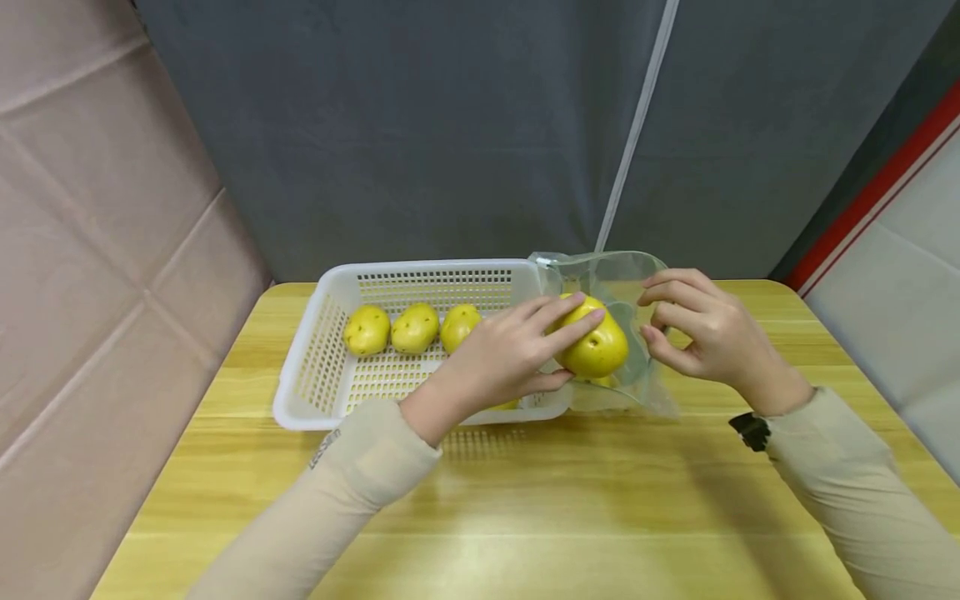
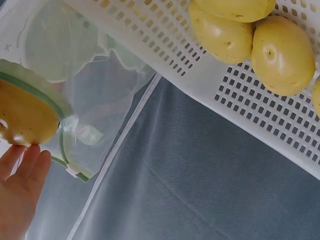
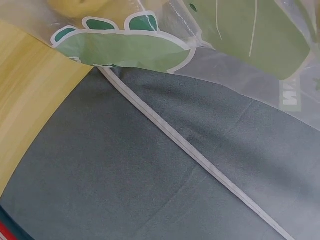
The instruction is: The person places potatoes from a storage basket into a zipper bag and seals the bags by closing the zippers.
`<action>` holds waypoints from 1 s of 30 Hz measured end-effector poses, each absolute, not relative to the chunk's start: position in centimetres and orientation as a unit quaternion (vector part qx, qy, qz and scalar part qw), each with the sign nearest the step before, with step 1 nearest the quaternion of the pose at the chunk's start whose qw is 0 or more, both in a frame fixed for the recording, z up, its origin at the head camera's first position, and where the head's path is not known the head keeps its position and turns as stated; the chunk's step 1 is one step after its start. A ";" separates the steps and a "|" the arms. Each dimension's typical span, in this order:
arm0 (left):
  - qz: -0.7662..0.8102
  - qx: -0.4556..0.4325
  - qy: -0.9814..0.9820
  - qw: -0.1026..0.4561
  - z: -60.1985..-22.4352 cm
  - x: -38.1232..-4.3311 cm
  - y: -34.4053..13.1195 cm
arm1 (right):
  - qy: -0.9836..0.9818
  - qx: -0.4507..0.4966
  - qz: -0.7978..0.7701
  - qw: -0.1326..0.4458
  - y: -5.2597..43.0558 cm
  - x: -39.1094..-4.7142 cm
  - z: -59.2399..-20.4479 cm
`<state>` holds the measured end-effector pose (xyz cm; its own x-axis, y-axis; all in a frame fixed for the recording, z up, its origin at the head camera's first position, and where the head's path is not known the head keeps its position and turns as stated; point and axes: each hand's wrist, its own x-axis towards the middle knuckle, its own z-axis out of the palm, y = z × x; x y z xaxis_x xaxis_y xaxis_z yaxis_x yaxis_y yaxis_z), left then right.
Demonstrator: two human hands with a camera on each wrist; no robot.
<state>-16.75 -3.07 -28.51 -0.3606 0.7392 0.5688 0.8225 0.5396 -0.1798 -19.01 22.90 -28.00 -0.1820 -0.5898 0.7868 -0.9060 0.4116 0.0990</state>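
My left hand (image 1: 510,350) grips a yellow potato (image 1: 596,346) at the mouth of a clear zip bag (image 1: 618,268). In the left wrist view, fingertips press the underside of this potato (image 2: 27,115), and the bag's green zip strip (image 2: 62,135) curves around it. My right hand (image 1: 705,329), fingers bent, pinches the bag's right edge. Green cartoon prints (image 3: 130,50) cover the bag in the right wrist view, where yellow shows through the film; the right hand is out of that view.
A white perforated basket (image 1: 420,267) stands left of the bag, its right end overlapped by it. Several potatoes (image 1: 367,331) lie inside, partly hidden by my left arm. Both rest on a wooden table (image 1: 480,533); a grey curtain (image 1: 375,125) hangs behind.
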 end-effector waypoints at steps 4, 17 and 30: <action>-0.052 -0.469 -0.834 0.285 -28.5 -17.0 -2.7 | -0.741 0.502 0.197 0.399 22.9 -19.0 -27.9; -0.059 -0.501 -0.814 0.289 -29.8 -17.6 -3.0 | -0.742 0.477 0.207 0.424 23.3 -19.5 -27.5; 0.058 -0.561 -0.793 0.231 -30.4 -17.0 -3.7 | -0.760 0.455 0.200 0.419 24.0 -19.3 -27.1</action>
